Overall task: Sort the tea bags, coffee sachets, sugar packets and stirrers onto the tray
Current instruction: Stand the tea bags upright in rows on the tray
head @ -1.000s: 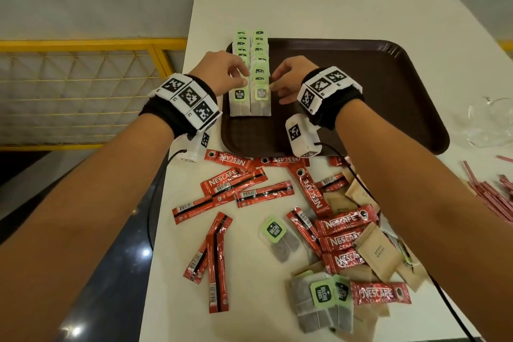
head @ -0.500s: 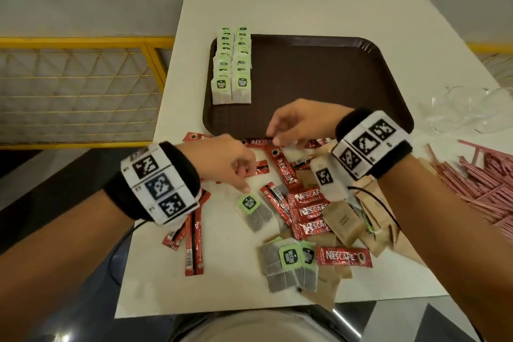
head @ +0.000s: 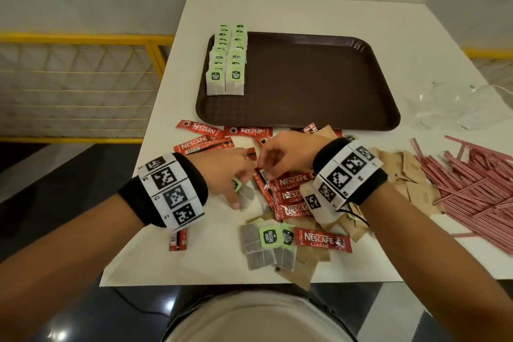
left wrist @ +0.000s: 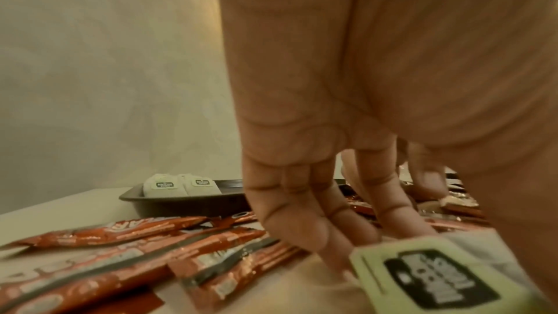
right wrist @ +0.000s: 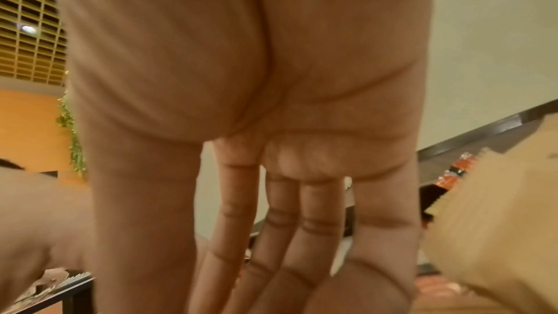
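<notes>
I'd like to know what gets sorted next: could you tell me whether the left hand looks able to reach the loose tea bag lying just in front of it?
Probably yes. The left hand is already at the tea bag, fingers down on the table beside it, nothing lying on the bag. Whether it grips the bag is unclear.

A white table [head: 319, 12] stands beside a yellow railing [head: 83, 39]; clear plastic [head: 458, 108] lies on it.
</notes>
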A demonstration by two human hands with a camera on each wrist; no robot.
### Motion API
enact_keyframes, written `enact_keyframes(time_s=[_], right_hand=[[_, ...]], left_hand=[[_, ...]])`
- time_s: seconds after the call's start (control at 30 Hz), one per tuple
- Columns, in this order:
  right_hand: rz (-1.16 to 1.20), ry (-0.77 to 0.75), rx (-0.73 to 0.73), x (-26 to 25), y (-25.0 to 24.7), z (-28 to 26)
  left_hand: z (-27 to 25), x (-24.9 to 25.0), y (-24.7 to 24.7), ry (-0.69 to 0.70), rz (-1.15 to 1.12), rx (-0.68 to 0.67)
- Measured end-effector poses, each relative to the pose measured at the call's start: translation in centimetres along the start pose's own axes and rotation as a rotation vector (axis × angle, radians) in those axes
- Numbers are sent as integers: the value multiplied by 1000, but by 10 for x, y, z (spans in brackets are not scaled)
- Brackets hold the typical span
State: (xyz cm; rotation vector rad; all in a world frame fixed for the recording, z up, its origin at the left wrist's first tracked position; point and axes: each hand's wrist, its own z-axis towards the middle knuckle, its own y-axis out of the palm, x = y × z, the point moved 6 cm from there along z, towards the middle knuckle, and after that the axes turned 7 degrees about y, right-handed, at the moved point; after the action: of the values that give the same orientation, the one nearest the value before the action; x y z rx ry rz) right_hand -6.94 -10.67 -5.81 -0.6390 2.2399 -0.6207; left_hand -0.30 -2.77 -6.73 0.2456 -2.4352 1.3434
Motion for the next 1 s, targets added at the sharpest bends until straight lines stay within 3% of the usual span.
enact_keyframes(time_s=[0.2, 0.43, 0.63, 0.7, 0.9, 1.0], right_hand=[[-140, 10, 181, 7, -13, -9], [-389, 15, 105, -5, 4, 1], [-401, 30, 152, -8, -2, 1], [-436, -40, 167, -18, 2, -5], [-478, -168, 61, -46, 24, -20], [-633, -177, -102, -47, 45, -21]], left_hand=[[-5, -16, -12, -67, -191, 105], [-25, -37, -40, -120, -449, 318], [-25, -37, -42, -73, -479, 368], [-26, -39, -42, -66, -488, 389], [-32, -53, -45, -82, -461, 402], [-37, -60, -46, -104, -472, 435]])
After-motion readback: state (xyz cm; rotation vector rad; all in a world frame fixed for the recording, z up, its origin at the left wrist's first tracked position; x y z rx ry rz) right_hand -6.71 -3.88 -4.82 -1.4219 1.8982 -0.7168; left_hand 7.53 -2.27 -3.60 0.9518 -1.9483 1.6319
